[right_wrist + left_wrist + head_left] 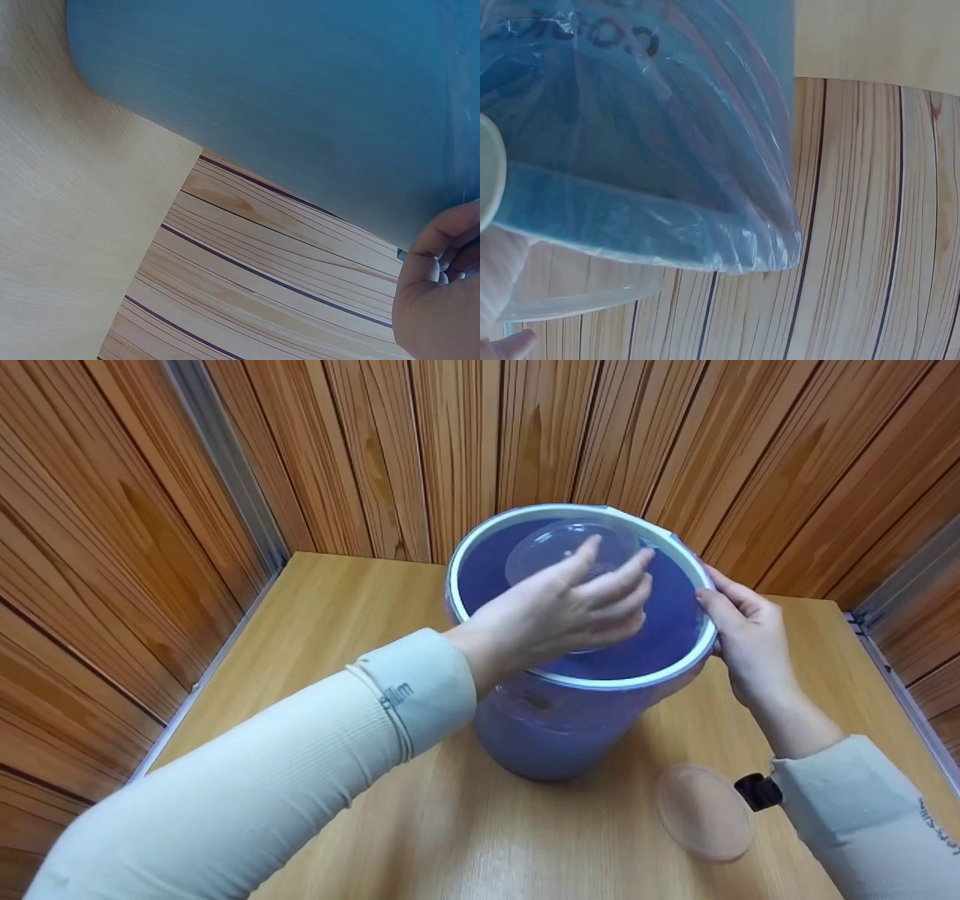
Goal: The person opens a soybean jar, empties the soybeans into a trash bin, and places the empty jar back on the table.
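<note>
A blue-purple bin (555,735) with a pale rim ring stands tilted on the table, lined with a clear plastic bag (727,240). Over its mouth, my left hand (570,604) holds a clear round plastic container (544,551), its thumb lying across it. The fingers' contact on the far side is hidden. Beside the bag, the left wrist view catches the container's curved edge (585,301). At the right of the rim, my right hand (750,637) grips the bin, thumb on top and fingers outside. Fingers of that hand look curled in the right wrist view.
A clear round lid (705,814) lies flat on the wooden table (337,600), in front and right of the bin. Wood-panelled walls (360,450) close off the back and both sides. Metal strips (225,645) run along the side edges.
</note>
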`<state>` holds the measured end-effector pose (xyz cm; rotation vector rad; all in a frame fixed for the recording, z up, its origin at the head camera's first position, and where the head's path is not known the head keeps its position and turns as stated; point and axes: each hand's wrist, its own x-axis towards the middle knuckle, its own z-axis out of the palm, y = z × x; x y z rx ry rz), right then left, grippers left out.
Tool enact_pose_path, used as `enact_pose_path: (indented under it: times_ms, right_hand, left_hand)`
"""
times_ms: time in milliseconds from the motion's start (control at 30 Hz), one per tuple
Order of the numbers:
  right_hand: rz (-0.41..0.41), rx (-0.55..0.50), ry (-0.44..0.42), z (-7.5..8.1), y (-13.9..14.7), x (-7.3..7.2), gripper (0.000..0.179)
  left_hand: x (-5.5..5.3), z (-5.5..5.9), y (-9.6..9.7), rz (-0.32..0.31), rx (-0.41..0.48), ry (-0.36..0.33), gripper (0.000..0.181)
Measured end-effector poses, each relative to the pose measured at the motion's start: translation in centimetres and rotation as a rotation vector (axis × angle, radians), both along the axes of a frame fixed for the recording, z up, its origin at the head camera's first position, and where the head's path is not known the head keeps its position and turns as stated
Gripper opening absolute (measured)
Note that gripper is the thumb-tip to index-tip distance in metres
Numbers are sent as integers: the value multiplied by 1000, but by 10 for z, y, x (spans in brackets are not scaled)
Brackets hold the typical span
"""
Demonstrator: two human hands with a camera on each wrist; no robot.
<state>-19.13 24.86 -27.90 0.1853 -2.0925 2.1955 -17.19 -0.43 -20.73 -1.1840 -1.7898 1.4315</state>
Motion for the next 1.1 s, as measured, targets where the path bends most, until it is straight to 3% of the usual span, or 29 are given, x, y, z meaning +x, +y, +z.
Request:
enact_pose_path:
  times_ms: [133, 267, 500, 633, 733, 833, 1000, 1100]
  right_hand:
    - [1, 5, -2, -1, 1, -1, 55]
    - [0, -1, -2, -2, 3, -2, 55]
    - [-9, -1, -7, -3, 8, -6, 56]
    - [-17, 2, -14, -4, 10, -9, 56]
    - [-22, -3, -19, -4, 10, -10, 56]
    - [-26, 3, -27, -5, 10, -11, 57]
    - [-31, -3, -17, -7, 11, -12, 57]
    - [-32, -11, -4, -8, 11, -12, 56]
  left_hand:
    - [1, 1, 3, -9, -102, 56, 105]
    - [-2, -3, 4, -2, -40, 63, 104]
    - [-17, -17, 0, -100, 464, 56, 52]
    - [-26, -23, -4, -157, 720, 64, 45]
    - [-31, -26, -8, -167, 906, 6, 44]
    - [-31, -26, -13, -103, 1064, -127, 56]
    - [-28, -24, -22, 0, 1327, -321, 108]
    - [-25, -23, -28, 24, 1488, -411, 116]
